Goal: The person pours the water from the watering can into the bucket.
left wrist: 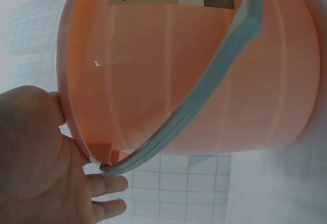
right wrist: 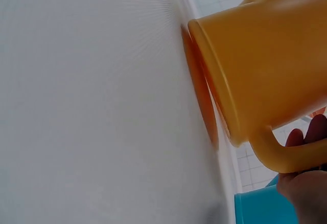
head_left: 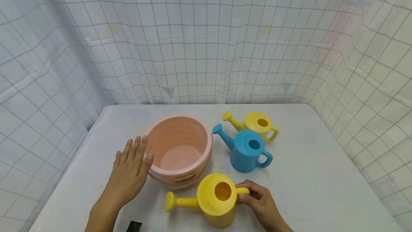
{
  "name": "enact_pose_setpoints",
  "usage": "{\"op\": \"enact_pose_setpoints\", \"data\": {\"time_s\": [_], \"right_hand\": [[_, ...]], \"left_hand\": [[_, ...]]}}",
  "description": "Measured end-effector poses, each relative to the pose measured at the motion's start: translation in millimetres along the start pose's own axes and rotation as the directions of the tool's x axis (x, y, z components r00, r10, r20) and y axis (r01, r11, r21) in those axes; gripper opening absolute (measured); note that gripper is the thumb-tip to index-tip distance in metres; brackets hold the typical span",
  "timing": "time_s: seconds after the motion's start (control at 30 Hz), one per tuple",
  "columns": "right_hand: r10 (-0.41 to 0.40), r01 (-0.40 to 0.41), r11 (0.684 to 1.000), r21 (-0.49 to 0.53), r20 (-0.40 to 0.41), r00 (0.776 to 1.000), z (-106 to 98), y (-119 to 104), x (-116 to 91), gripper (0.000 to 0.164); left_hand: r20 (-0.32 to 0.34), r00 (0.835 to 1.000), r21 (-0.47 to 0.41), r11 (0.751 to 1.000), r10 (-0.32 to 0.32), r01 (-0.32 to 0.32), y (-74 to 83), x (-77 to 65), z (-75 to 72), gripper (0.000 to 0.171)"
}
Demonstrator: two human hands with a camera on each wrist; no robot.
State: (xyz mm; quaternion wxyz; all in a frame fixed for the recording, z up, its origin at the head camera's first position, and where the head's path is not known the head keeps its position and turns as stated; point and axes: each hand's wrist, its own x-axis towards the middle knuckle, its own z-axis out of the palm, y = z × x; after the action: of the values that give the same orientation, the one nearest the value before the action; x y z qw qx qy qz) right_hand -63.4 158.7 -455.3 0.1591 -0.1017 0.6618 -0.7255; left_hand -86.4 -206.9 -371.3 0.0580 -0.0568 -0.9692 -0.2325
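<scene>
My left hand [head_left: 130, 174] lies along the left rim of a pink bucket [head_left: 202, 160], its fingers straight. In the left wrist view, the bucket's grey carrying handle [left wrist: 189, 106] hangs down along the wall beside the fingertips. The right hand [head_left: 260, 203] grips a yellow watering can [head_left: 219, 203] by its handle, thumb on the near side. That can's spout points left, in front of the bucket. From the right wrist, the can's base [right wrist: 212, 81] shows close over the white surface, with a shadow beneath it.
Beyond the right hand stands a blue watering can [head_left: 244, 156], and behind it a second yellow one [head_left: 254, 121], both with spouts toward the bucket. A small black object [head_left: 134, 226] lies at the near edge. Gridded white curtains [head_left: 206, 46] enclose the white table [head_left: 309, 174].
</scene>
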Motion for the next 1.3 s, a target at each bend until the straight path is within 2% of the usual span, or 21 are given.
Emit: {"op": "enact_pose_setpoints", "data": {"time_s": [0.13, 0.33, 0.57, 0.97, 1.07, 1.17, 1.3], "right_hand": [[0.003, -0.003, 0.999, -0.051, 0.007, 1.0, 1.3, 0.8, 1.4, 0.029], [0.065, -0.065, 0.993, -0.095, 0.001, 0.998, 3.1, 1.3, 3.3, 0.029], [0.067, -0.064, 0.99, -0.122, 0.021, 0.998, 2.8, 3.4, 4.6, 0.029], [0.104, -0.102, 0.99, -0.097, 0.016, 0.994, 2.2, 4.3, 6.2, 0.03], [0.088, -0.085, 0.992, -0.096, 0.027, 0.996, 2.1, 2.9, 5.2, 0.031], [0.032, -0.028, 0.994, -0.104, 0.044, 0.999, 1.2, 1.1, 4.3, 0.031], [-0.018, 0.018, 0.989, -0.15, 0.005, 1.0, -0.8, -2.4, 4.8, 0.034]], "left_hand": [[0.003, 1.0, 0.001, 1.0, -0.004, 0.004, -0.3, -0.1, 0.0, 0.061], [0.006, 1.0, -0.004, 1.0, -0.004, 0.004, -1.2, -1.2, 1.0, 0.061], [0.007, 1.0, -0.005, 1.0, -0.004, 0.004, -1.4, -0.9, 0.8, 0.061], [-0.002, 1.0, 0.002, 1.0, -0.006, 0.006, -1.0, 0.6, -0.3, 0.062], [-0.001, 1.0, 0.007, 1.0, -0.008, 0.008, -0.6, 0.8, -0.6, 0.062], [-0.006, 1.0, 0.013, 1.0, -0.004, 0.004, -0.2, 0.6, -0.6, 0.061], [-0.012, 1.0, 0.015, 1.0, 0.0, 0.001, -0.1, 0.2, 0.0, 0.061]]}}
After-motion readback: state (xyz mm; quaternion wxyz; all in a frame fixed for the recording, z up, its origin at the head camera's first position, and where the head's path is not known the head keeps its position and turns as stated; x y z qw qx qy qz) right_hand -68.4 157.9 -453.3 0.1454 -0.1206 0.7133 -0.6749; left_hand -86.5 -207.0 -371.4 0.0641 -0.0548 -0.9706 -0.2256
